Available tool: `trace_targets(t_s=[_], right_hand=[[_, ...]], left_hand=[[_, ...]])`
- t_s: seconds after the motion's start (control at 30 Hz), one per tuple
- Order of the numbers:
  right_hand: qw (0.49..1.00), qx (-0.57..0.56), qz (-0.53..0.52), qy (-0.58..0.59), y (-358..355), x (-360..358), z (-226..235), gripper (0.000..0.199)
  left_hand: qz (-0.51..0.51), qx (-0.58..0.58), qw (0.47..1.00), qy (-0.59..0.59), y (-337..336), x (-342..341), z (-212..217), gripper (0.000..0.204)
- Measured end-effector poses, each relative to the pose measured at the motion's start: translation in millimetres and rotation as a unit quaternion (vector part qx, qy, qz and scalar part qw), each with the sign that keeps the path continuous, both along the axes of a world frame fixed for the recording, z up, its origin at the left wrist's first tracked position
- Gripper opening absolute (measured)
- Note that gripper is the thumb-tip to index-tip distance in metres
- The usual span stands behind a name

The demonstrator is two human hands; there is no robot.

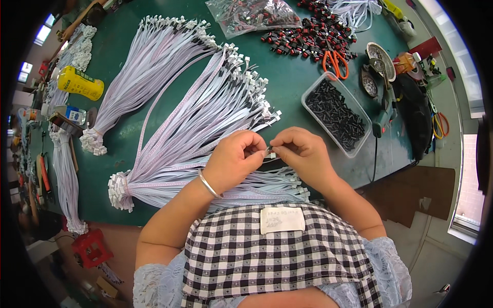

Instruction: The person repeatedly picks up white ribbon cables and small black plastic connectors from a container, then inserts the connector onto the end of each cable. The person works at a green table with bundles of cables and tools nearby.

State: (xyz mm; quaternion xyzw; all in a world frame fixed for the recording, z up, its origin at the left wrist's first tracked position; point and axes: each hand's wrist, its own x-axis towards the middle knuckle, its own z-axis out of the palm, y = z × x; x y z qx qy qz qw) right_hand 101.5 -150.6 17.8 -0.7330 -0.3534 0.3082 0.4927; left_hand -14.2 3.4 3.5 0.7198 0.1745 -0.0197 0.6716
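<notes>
A green table [287, 87] fills most of the view, and across it large fans of pale ribbon cable [205, 113] are spread from about nine o'clock to the centre, each bunch gathered at one end, probably so that single leads can be pulled free one at a time. A further bundle [272, 185] lies at six o'clock of the hands, just in front of the checked apron [277, 256].

At the centre the two hands are brought together. The left hand [233, 159] is closed with fingertips pinched on the end of one cable, and the right hand [303, 154] is likewise pinched shut on a small dark connector piece [268, 149] at the meeting point; the part is too small to tell more. The pinches seem meant to line up the small part with the cable end.

At two o'clock of the hands a clear plastic tray [359, 149] is placed within easy reach of the right hand, and it is filled with small black parts [336, 113]. At twelve o'clock a clear bag [251, 15] holds red and black pieces, with a loose heap of the same [313, 36] beside it. Orange-handled scissors [335, 61] lie near the tray's far end. A yellow bottle [79, 83] lies on its side at ten o'clock.
</notes>
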Motion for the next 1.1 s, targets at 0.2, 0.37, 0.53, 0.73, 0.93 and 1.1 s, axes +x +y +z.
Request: trace_targets(t_s=[0.2, 0.37, 0.53, 0.73, 0.93, 1.1], right_hand=[[1.0, 0.015, 0.006, -0.011, 0, 5, -1, 0.014], [0.997, 0.015, 0.025, -0.072, 2, 5, 1, 0.015], [0.991, 0.014, 0.042, -0.123, 3, 5, 2, 0.011], [0.972, 0.0, 0.088, -0.217, 5, 9, 9, 0.009], [0.966, -0.005, 0.094, -0.239, 7, 6, 8, 0.009], [0.977, -0.037, 0.093, -0.188, 7, 7, 5, 0.008]], left_hand=[[0.005, 0.003, 1.0, -0.001, 0, 1, 1, 0.008], [0.009, 0.042, 0.999, -0.031, 0, 1, 0, 0.009], [0.002, 0.128, 0.988, -0.085, -1, 1, -2, 0.01], [-0.005, 0.155, 0.982, -0.104, -1, 2, -2, 0.01], [0.0, 0.147, 0.983, -0.111, 0, 0, -5, 0.02], [-0.016, 0.219, 0.955, -0.2, 1, -3, -7, 0.04]])
